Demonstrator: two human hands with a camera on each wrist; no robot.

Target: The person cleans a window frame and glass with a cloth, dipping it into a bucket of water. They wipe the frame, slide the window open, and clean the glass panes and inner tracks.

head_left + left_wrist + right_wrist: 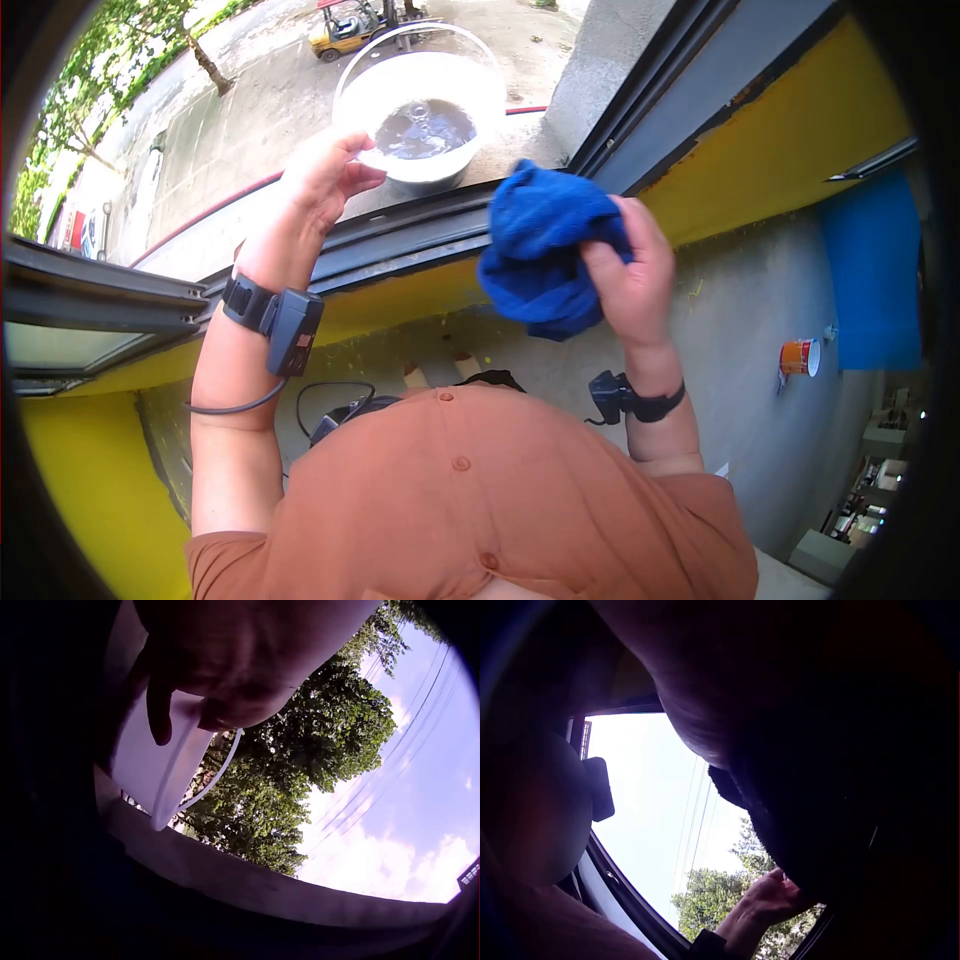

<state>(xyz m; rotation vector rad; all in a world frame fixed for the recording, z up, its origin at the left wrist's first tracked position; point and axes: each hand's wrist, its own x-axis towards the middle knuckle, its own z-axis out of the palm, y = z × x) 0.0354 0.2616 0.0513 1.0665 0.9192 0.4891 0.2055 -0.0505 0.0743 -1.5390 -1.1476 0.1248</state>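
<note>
Right hand [640,275] fingers clasp cloth [548,250]; left hand [325,182] at bucket [430,78], grip indeterminable. Likely cloth-rinsing step; next calls for steadying the bucket.

Bucket [425,85] top free nr side; handle [422,24] arches far side.

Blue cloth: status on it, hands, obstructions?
Right hand gripping blue cloth, outside bucket. Left hand at bucket's edge, grip unclear. Window rail along bucket's near side.
</note>
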